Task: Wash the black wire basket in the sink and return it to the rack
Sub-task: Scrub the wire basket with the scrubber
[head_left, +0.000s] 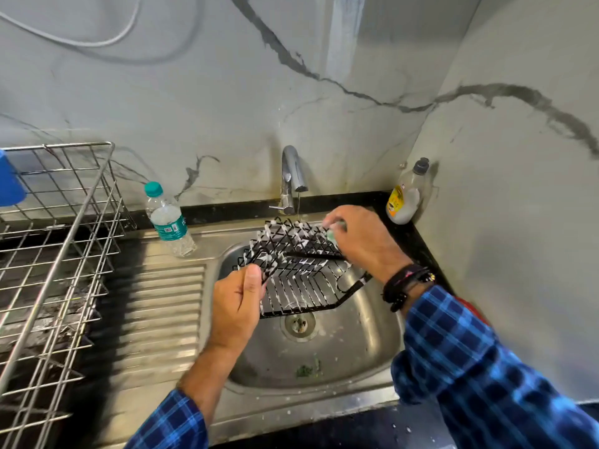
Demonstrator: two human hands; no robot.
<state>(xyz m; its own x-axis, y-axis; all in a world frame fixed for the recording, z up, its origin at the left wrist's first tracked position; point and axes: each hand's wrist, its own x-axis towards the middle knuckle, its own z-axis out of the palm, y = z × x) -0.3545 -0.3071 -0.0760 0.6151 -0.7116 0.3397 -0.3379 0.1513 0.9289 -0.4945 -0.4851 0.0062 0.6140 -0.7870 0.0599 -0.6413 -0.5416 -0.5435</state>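
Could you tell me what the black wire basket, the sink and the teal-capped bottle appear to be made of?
Black wire basket: thin metal wire, probably black-coated and matte, streaked with white foam. Sink: apparently brushed stainless steel, grey with soft reflections and a ribbed drainboard. Teal-capped bottle: clear plastic, judging by its see-through, dimpled wall and printed label.

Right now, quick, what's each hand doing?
Left hand: grips the black wire basket by its left edge.
Right hand: holds a green sponge against the basket's far edge.
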